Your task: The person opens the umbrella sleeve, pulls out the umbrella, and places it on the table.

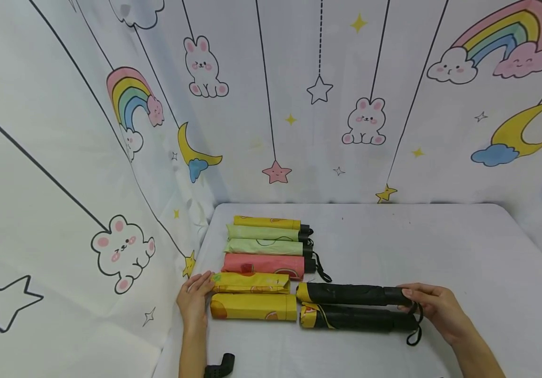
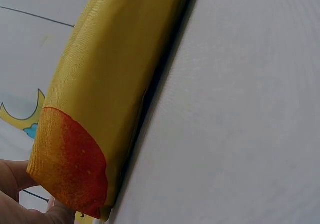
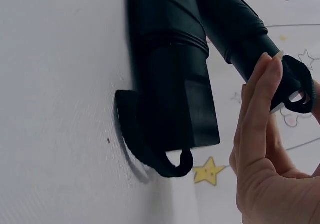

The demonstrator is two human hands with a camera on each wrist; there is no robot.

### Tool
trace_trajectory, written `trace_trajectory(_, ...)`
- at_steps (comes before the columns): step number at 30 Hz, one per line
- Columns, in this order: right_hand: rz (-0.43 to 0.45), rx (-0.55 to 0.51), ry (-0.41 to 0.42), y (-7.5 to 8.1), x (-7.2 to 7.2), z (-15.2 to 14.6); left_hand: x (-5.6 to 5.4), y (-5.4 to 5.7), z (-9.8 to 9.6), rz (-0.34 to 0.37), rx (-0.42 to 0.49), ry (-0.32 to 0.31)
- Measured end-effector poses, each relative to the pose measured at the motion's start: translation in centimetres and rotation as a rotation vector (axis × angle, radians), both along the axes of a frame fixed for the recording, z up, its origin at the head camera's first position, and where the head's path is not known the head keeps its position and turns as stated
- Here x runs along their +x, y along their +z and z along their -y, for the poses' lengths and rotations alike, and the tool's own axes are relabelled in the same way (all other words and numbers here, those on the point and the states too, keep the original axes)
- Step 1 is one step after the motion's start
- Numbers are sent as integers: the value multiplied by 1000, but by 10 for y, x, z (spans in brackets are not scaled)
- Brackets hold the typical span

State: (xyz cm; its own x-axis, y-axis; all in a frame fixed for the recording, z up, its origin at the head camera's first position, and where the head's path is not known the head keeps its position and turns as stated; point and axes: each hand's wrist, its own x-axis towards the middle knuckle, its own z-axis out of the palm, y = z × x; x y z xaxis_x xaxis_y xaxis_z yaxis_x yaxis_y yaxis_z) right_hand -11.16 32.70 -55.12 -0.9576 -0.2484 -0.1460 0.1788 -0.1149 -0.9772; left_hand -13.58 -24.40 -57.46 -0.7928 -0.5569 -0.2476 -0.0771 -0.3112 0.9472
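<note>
Right hand [image 1: 436, 307] pinching black umbrella [image 1: 351, 294], left hand [image 1: 193, 299] touching yellow sleeve [image 1: 252, 283], grip unclear, red umbrella [image 1: 266, 264] head-view only.

White tabletop [image 1: 440, 247] is carrying a row of folded umbrellas. From the back, a yellow umbrella [image 1: 267, 222], two light green umbrellas [image 1: 262, 232] and a red umbrella [image 1: 263, 266] are lying side by side, black ends [image 1: 309, 265] pointing right. Nearer, front yellow pouch [image 1: 252, 306] is lying just left of front black umbrella [image 1: 365, 318]. Rear yellow pouch [image 1: 247, 282] and rear black umbrella [image 1: 351, 294] are sitting behind those; can't tell if flush.
</note>
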Motion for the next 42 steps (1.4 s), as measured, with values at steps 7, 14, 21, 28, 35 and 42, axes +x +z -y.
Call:
trace_trajectory(7, 10, 143, -2, 0, -3, -5, 0, 0, 0, 12, 4, -2)
trace_trajectory(14, 32, 432, -28, 4, -7, -2, -1, 1, 1, 21, -8, -15)
trace_trajectory(21, 5, 699, 7, 9, -10, 6, -1, 2, 1, 13, -32, -40)
trace_trajectory(28, -50, 902, 80, 14, -17, 12, -1, 2, 1, -7, -38, -56)
trace_trajectory(35, -108, 1001, 75, 16, -20, 16, -2, 3, 1, -3, -58, -88)
trace_trajectory(42, -164, 1073, 57, 16, -22, 15, -2, 4, 3, 3, -70, -105)
